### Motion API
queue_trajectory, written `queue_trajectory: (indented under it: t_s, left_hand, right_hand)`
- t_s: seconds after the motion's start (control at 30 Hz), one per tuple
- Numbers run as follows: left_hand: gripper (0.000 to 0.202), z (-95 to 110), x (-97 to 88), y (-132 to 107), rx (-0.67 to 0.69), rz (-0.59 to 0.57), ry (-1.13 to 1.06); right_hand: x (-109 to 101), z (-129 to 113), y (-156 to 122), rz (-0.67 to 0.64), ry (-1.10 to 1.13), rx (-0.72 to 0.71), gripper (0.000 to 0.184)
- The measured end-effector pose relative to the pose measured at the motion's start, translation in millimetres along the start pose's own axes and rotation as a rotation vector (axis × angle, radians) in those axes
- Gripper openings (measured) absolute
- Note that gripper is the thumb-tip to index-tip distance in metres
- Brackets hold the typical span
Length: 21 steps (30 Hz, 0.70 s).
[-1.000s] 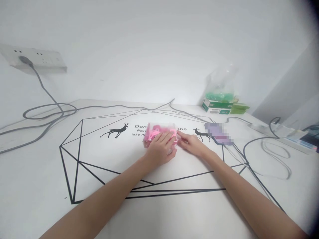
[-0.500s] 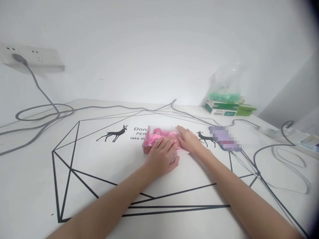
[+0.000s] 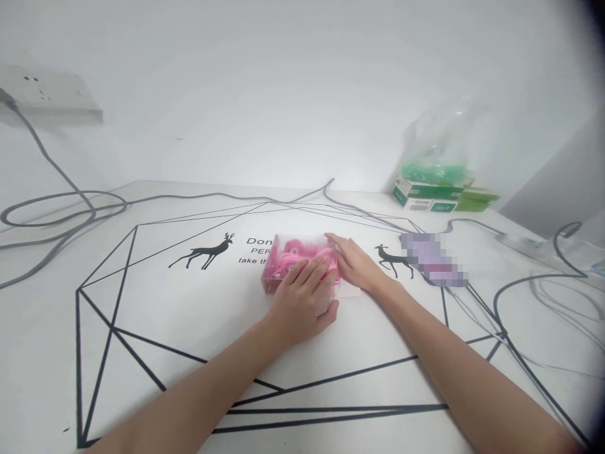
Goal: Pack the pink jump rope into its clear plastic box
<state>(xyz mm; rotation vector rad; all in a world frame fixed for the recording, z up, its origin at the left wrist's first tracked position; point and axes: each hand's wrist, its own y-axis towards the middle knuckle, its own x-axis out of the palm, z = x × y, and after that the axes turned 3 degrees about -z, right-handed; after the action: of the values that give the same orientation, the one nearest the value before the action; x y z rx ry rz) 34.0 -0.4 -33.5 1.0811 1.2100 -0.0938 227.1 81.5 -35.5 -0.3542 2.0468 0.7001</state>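
Laying the left hand [image 3: 302, 301] palm down over the near right part of the clear box [image 3: 283, 261], spreading the fingers a little, tucking the thumb along the near edge (resting, not really clasping). Keeping it there much as a second ago.

Bringing the right hand [image 3: 355, 268] in closer than before: moving from just off the box's 3 o'clock end to touching it, holding the fingers straight and pressed together against that end. Bracing the box now from two sides rather than one.

Finding the box, full of pink pieces, at 12 o'clock of the left palm and 9 o'clock of the right hand, on the white table [image 3: 189, 328].

Passing outward: at 3 o'clock a blurred purple item [image 3: 432, 265]; at 1 o'clock green cartons [image 3: 425, 198] under a clear bag [image 3: 437, 148]; at 9 o'clock a grey cable [image 3: 61, 214].
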Motion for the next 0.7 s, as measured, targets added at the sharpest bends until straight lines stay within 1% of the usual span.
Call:
queue_trajectory:
  t_s: [0.17,0.3,0.43,0.57,0.6,0.7]
  left_hand:
    - [0.046,0,0.1,0,-0.002,0.003,-0.006]
    - [0.045,-1,1.3,-1,0.010,0.004,0.005]
    - [0.046,-1,2.8,-2,0.006,-0.007,0.005]
    - [0.045,0,2.9,-2,0.024,0.008,0.013]
    - [0.044,0,2.9,-2,0.029,0.011,0.013]
    - [0.044,-1,3.5,-2,0.036,0.000,0.012]
  right_hand:
    - [6,1,-4,-0.021,-0.083,0.001,0.055]
    - [6,-5,-9,0.006,-0.124,0.025,0.057]
    - [1,-15,-20,0.048,-0.157,0.096,0.051]
    - [-6,-23,-33,0.013,-0.117,0.047,0.046]
    - [-7,-24,-35,0.007,-0.091,0.042,0.048]
    - [-9,-23,-38,-0.023,-0.019,0.014,0.061]
